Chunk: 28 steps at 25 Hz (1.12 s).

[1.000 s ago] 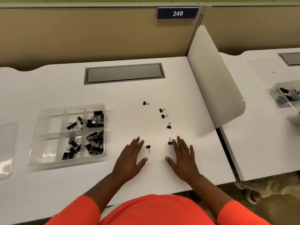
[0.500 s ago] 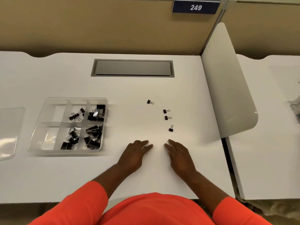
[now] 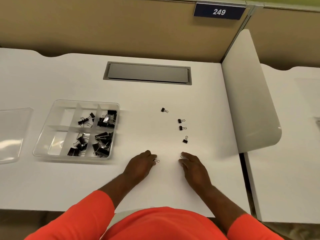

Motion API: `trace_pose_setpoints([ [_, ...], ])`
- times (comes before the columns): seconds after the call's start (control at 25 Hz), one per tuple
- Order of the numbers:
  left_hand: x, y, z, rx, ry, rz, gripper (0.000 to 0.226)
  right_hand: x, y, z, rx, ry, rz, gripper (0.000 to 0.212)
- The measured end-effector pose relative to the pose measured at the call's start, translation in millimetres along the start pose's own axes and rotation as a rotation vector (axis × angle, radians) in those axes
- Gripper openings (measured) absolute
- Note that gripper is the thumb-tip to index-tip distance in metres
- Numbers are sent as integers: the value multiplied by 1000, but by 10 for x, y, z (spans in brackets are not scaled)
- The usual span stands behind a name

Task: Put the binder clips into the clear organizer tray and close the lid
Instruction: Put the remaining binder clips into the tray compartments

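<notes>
White desk (image 3: 52, 184), grey cable hatch (image 3: 147, 73), tan partition wall (image 3: 103, 26), blue 249 sign (image 3: 219, 12), white side divider (image 3: 247, 94)

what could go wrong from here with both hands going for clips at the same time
1. The left hand pinches its binder clip only at the fingertips, with the wire handle sticking out. It may slip on the way to the organizer tray.
2. The right hand almost hides the second clip under curled fingers, so that grip is uncertain.
3. Four loose binder clips lie just ahead of the right hand, and a careless sweep could scatter them.
</notes>
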<state>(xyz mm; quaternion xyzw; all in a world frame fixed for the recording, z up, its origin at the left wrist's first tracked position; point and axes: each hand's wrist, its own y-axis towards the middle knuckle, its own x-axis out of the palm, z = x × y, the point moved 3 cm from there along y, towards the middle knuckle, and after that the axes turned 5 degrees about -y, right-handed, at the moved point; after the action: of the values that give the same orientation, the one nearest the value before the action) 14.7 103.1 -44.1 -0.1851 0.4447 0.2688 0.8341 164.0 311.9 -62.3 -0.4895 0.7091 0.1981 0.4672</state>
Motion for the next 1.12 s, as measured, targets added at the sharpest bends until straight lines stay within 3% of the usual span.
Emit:
trace_pose_setpoints([
  [0.16,-15,-113,-87,-33,-33,70,34,-113,-25,-79,-34,-52,56,38],
  [0.36,-81,-131,-63,-10,-46,95,21,-159,12,-127,-61,-169,108,23],
  [0.52,-96,-189,-71,21,-6,152,30,-179,22,-197,-64,-108,105,29],
  [0.72,-277,-284,-44,54,42,248,14,-215,-33,-488,-98,-29,206,32],
  [1.12,-1028,-711,-585,16,13,311,17,183,90,-1651,-259,129,290,34],
])
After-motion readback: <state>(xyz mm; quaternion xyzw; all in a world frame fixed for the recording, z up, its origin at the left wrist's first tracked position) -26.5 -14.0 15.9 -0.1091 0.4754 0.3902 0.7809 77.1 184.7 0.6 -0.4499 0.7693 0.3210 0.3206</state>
